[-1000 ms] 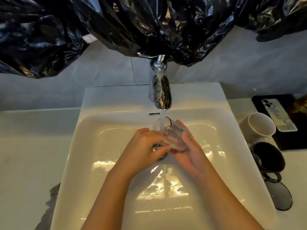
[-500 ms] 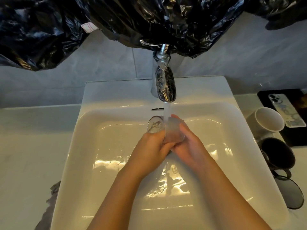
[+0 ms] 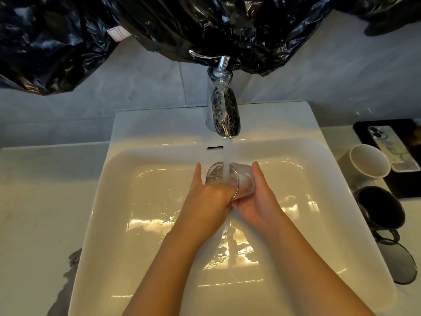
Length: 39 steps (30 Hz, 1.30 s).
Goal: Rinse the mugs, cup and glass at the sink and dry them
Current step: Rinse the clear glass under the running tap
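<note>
Glass, one, gripped by left hand and right hand; two mugs aside.

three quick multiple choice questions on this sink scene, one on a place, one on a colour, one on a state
1. Where is the white mug? A right of the sink B inside it C left of it
2. What colour is the second mug beside it? A red B black C blue
3. What is the tap doing? A off B dripping C running onto the glass
Answers: 1 A, it stands past the sink's right edge. 2 B, it is black inside and out. 3 C, a stream hits the glass, which the left hand and right hand hold.
</note>
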### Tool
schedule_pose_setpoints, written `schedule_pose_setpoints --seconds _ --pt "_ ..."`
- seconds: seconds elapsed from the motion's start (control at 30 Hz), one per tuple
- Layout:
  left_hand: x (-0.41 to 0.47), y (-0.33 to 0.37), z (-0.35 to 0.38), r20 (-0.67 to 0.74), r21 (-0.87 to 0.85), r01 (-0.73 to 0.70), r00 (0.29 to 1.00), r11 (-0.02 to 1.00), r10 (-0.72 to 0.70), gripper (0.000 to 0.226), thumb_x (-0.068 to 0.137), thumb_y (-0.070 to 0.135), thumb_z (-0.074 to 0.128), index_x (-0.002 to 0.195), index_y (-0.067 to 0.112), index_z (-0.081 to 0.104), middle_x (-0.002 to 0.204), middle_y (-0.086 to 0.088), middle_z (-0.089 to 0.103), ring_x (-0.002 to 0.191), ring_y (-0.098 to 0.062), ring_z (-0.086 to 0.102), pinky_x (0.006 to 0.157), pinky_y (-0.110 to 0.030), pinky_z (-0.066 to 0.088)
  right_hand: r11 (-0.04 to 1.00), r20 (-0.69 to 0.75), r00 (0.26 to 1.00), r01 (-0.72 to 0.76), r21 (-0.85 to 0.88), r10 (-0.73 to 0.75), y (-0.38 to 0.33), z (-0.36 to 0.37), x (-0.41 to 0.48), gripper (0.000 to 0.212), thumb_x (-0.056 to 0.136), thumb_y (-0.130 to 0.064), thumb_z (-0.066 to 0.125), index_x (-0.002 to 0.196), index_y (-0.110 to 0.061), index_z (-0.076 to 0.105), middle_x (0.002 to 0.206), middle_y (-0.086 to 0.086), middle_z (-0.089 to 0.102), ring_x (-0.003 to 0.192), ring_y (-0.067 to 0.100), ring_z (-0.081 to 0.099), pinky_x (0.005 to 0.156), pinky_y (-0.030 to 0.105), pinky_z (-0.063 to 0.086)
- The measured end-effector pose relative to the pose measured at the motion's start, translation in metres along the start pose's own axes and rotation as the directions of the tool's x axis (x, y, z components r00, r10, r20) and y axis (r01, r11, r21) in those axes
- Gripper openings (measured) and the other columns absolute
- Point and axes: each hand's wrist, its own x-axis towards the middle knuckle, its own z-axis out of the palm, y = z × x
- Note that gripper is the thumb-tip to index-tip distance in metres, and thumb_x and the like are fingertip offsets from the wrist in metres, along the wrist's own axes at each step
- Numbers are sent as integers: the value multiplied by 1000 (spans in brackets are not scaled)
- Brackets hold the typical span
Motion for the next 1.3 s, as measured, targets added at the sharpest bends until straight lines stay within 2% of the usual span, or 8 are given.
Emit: schedule_pose_setpoints --seconds 0.2,0.37,0.5,0.7,0.87,1.07,1.17,1.3 --pt "2 11 -10 -51 -358 117 988 926 -145 28 95 30 55 119 39 64 121 2 66 120 -11 46 119 -50 8 997 79 996 42 61 -47 -5 -4 -3 40 97 -30 47 130 -11 59 116 16 70 101 28 69 86 36 57" --pt "0 5 -6 -86 -110 21 996 994 -30 25 80 29 58 99 25 72 90 -1 74 92 -22 67 115 -64 12 998 61 998 16 -59 -12 -1 2 -2 67 90 -54 43 129 -2 59 122 22 66 108 30 67 87 36 57" --pt "-2 8 -4 -18 -548 173 976 818 -219 31 86 46 52 109 35 69 104 12 73 107 -15 59 110 -40 34 1000 123 992 19 1 -19 -5 -5 -5 43 95 -33 44 113 -4 70 114 20 67 104 31 66 95 42 49" --pt "2 0 -2 -67 18 -7 998 1000 9 38 69 12 78 105 16 68 89 -3 72 89 -25 69 108 -71 19 999 55 998 -22 -49 24 -1 -1 -3 63 96 -52 34 107 -5 75 111 19 71 98 26 71 78 34 60" --pt "0 13 -4 40 -658 211 968 723 -246 36 81 42 56 110 27 71 104 7 74 99 -12 66 103 -40 43 998 89 994 66 -13 -65 -5 -3 -7 48 93 -36 46 123 -2 64 113 19 68 100 29 69 87 37 56" --pt "1 6 -6 57 106 16 998 994 -22 39 92 21 57 131 26 55 117 1 67 114 -20 57 118 -56 -4 997 68 998 -7 -74 12 -1 1 -6 62 93 -53 36 107 -7 76 112 19 71 100 27 71 79 34 60" --pt "-1 13 -6 11 -237 97 995 967 -97 31 94 30 56 124 32 62 110 6 71 107 -13 61 119 -47 12 999 58 998 14 -30 -12 -1 -1 -8 58 89 -49 44 113 -3 72 113 21 70 100 30 70 84 36 57" --pt "0 18 -6 68 -698 308 927 647 -368 11 85 28 70 89 19 76 79 4 74 72 -11 65 75 -33 54 997 83 994 74 -9 -73 0 -2 -11 48 88 -38 49 110 -2 70 103 20 71 89 27 72 71 33 61"
